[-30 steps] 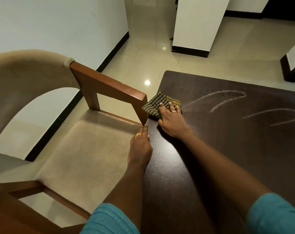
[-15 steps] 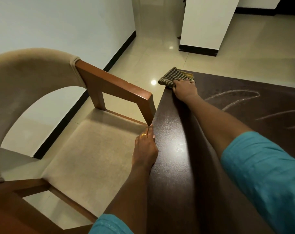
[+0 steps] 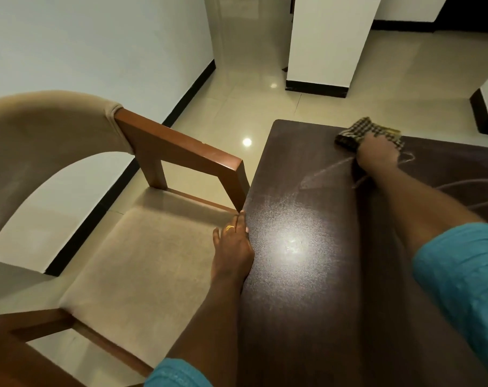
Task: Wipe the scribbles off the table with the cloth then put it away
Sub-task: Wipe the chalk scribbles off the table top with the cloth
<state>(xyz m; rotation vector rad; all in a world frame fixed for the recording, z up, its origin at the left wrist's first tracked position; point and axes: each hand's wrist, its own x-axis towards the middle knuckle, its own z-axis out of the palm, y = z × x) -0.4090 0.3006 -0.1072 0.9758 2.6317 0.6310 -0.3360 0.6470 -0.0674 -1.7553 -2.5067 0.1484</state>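
Observation:
A dark brown table [image 3: 307, 275] fills the lower right. White chalk scribbles [image 3: 325, 173] curve across its far part, partly hidden by my right arm. My right hand [image 3: 376, 157] presses a checked black-and-cream cloth [image 3: 357, 132] flat on the table near its far edge, at the top of the scribbles. My left hand [image 3: 233, 247] rests on the table's left edge with the fingers laid along it, a ring on one finger, holding nothing loose.
A wooden chair with beige padding [image 3: 142, 261] stands tight against the table's left side, its armrest [image 3: 187, 152] touching the edge. Glossy tiled floor [image 3: 237, 113] lies beyond, with a white pillar [image 3: 329, 43] behind the table.
My right hand has slid the cloth from the table's far left corner rightwards along the far edge, over the top of the scribbles. My left hand stays on the table's edge.

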